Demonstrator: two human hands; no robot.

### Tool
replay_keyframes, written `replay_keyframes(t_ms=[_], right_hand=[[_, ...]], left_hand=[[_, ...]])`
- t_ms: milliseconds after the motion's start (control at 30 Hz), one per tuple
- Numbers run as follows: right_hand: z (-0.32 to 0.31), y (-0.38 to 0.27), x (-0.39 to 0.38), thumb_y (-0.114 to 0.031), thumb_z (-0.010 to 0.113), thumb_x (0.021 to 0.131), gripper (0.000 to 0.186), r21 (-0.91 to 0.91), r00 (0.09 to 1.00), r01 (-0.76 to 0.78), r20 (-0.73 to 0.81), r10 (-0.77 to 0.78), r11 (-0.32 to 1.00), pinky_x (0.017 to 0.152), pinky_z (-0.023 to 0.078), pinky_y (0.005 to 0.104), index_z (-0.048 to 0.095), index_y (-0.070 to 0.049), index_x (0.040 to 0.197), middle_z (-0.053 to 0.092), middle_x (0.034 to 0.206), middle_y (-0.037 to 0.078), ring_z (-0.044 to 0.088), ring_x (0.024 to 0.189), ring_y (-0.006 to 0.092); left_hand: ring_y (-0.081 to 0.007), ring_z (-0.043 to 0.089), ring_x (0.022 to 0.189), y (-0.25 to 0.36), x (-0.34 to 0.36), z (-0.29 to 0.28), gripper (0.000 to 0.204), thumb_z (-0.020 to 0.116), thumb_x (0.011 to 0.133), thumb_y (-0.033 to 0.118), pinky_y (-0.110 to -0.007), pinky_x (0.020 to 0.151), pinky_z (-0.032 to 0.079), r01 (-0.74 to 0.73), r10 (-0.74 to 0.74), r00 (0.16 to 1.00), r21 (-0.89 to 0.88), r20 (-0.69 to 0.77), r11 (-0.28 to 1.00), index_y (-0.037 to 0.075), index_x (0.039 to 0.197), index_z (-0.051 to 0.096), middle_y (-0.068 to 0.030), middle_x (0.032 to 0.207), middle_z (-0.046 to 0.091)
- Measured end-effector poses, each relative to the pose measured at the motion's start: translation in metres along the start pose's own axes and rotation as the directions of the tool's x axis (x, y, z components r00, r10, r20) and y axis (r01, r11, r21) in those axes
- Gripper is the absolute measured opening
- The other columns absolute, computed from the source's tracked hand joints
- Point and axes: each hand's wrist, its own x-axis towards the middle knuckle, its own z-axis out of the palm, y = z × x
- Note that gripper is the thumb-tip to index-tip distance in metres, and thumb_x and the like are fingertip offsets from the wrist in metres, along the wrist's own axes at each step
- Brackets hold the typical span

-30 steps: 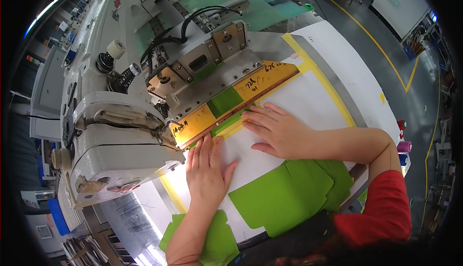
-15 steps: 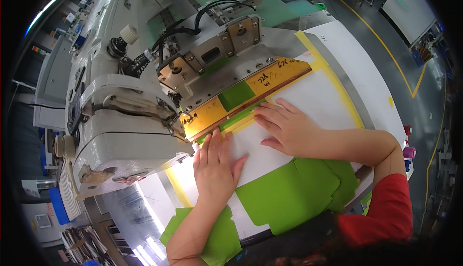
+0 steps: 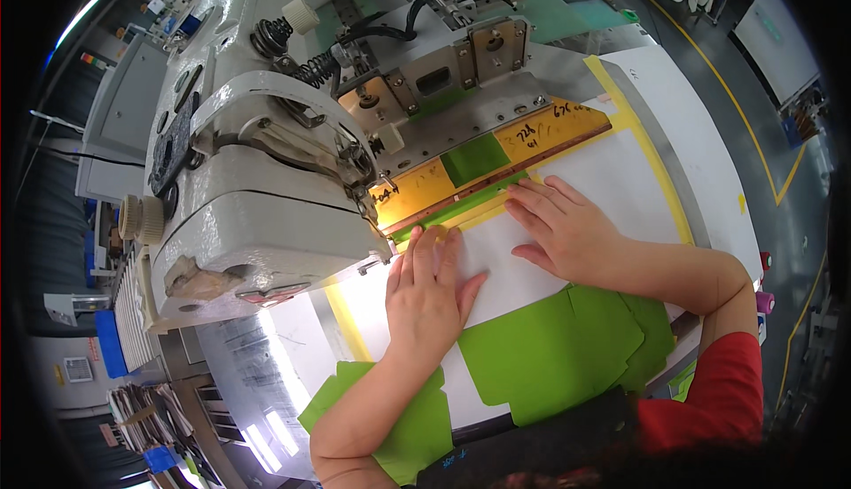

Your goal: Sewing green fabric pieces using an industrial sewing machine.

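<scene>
Left hand (image 3: 425, 307) lies flat, thumb spread, the green strip (image 3: 476, 200) at its one o'clock. Right hand (image 3: 563, 227), flat too, fingers slightly apart, has it at ten o'clock. Beyond, the yellow plate (image 3: 417, 189) borders the strip.

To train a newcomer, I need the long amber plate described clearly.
Find the big white metal sewing machine. On its right, just beyond the bare right hand, lies the plate. Unlike nearby yellow tape, it has a brown edge and black handwriting.

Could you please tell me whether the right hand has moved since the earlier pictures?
No, not noticeably: the right hand keeps about the same place relative to the orange plate.
</scene>
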Motion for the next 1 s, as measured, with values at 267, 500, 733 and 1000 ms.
replay_keyframes(t_ms=[267,500,733,1000], right_hand=[[0.0004,0.0015,0.0005,-0.031,0.068,0.081,0.054,0.006,1.0,-0.001,-0.014,0.001,1.0,0.103,0.037,0.0473,0.056,0.005,0.119,0.05,0.128,0.018,0.048,0.121,0.0323],[0.0006,0.0051,0.0027,-0.032,0.069,0.08,0.052,0.077,0.999,-0.017,-0.047,0.02,0.997,0.1,0.038,0.0492,0.057,0.002,0.116,0.05,0.125,0.018,0.05,0.114,0.0343],[0.0015,0.0041,0.0027,-0.035,0.065,0.084,0.048,0.077,0.998,0.002,-0.061,0.002,0.997,0.101,0.036,0.049,0.057,0.002,0.112,0.053,0.12,0.019,0.051,0.112,0.0368],[0.0017,0.0033,0.0005,-0.034,0.069,0.08,0.05,0.068,0.999,-0.018,-0.04,0.021,0.997,0.101,0.037,0.0488,0.057,0.002,0.114,0.051,0.122,0.017,0.05,0.114,0.0351]], left_hand=[[-0.0353,0.056,0.11,0.0005,-0.0001,-0.0031,0.06,0.071,0.08,0.038,-0.044,0.088,0.046,0.012,-0.012,1.0,0.051,0.005,0.999,0.004,0.126,0.054,-0.0166,0.125,0.052],[-0.0362,0.055,0.108,0.0009,0.0027,-0.0042,0.066,0.071,0.079,0.044,-0.044,0.086,0.046,0.04,-0.041,0.999,0.037,0.025,0.999,0.003,0.127,0.052,-0.0189,0.123,0.052],[-0.0385,0.053,0.115,0.0022,-0.0004,0.0002,0.069,0.066,0.081,0.051,-0.044,0.089,0.046,0.018,-0.017,1.0,0.077,-0.01,0.997,0.0,0.126,0.052,-0.0196,0.123,0.053],[-0.0383,0.055,0.109,0.0022,0.0013,-0.0029,0.072,0.065,0.08,0.052,-0.043,0.089,0.046,0.042,-0.045,0.997,0.044,0.068,0.998,0.0,0.126,0.049,-0.0214,0.123,0.051]])
